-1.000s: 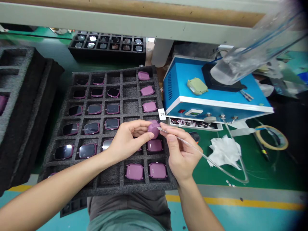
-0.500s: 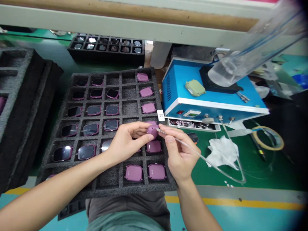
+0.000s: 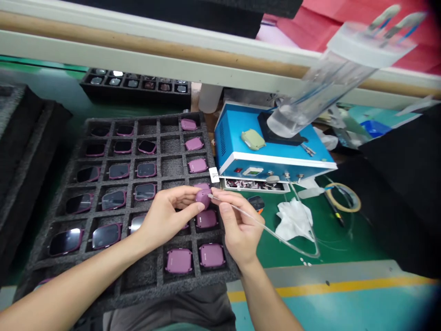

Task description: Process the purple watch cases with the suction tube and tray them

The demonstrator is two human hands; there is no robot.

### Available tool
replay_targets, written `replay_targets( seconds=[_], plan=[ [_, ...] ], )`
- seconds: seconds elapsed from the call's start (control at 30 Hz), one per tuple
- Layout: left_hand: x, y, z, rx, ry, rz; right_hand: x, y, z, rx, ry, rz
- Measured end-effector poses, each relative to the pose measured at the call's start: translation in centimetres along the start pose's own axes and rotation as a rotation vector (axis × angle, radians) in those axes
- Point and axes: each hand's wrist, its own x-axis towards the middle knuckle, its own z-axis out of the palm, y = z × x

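Note:
My left hand (image 3: 172,214) is closed around a small purple smartwatch case (image 3: 202,197), tilted up above the tray. In my right hand (image 3: 243,225) is the end of a thin clear hose (image 3: 272,231), pinched like a pen. The pale tip of the hose touches or nearly touches the side of the case; I cannot tell which. Both hands are over the right part of a black foam tray (image 3: 139,280) with square pockets. Purple watches (image 3: 107,236) lie screen up in its left columns, and purple watch cases (image 3: 212,255) lie back up on the right.
Right of the tray stands a blue machine (image 3: 229,133) bearing a clear cylinder (image 3: 310,99) and a green watch case (image 3: 253,139). An open drawer (image 3: 255,186) of small parts sits under it. White tissue (image 3: 294,218) and a tape roll (image 3: 344,197) lie farther right. Foam trays (image 3: 31,151) are stacked left.
The camera view has shifted, so the tray, machine and hands appear farther left and lower. Both hands keep the same grip on the watch case and hose.

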Motion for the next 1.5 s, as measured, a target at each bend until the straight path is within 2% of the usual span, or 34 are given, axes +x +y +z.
replay_targets(
  seconds=[0.2,1.27,1.5],
  plan=[
    [0.04,-0.25,-0.20,0.026,0.026,-0.013,0.18,-0.15,0.11,0.017,-0.003,-0.003],
    [-0.14,0.24,-0.17,0.055,-0.002,-0.030,0.11,-0.04,0.13,0.007,-0.007,0.006],
    [-0.03,0.07,-0.13,0.045,0.007,0.004,0.29,-0.05,0.23,0.001,-0.007,-0.005]
  ],
)
